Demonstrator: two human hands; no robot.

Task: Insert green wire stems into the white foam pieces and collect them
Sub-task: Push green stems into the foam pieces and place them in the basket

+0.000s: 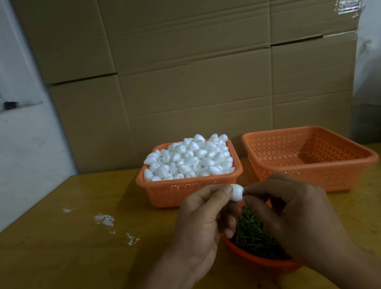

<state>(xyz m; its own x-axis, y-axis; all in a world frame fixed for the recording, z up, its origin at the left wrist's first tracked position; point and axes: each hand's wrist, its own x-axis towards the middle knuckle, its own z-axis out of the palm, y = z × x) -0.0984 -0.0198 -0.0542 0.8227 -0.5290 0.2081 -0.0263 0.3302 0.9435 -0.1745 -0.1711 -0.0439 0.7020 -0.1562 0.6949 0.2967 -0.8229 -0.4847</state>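
A: Where is the foam piece?
B: Pinched in the left hand, above the stem bowl.
A: And the right hand?
B: Fingertips closed at the piece's tip, on something dark and too small to tell. Behind: full foam basket, empty basket.

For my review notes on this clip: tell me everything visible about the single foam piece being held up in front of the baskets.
The foam piece is small, white and egg-shaped, matte like styrofoam. It is held in the air above the round basket of green stems, lying roughly sideways. The left hand pinches its left end between thumb and fingers. The right hand meets its right end with its fingertips, where a small dark spot shows, likely a stem going in; the stem itself is mostly hidden.
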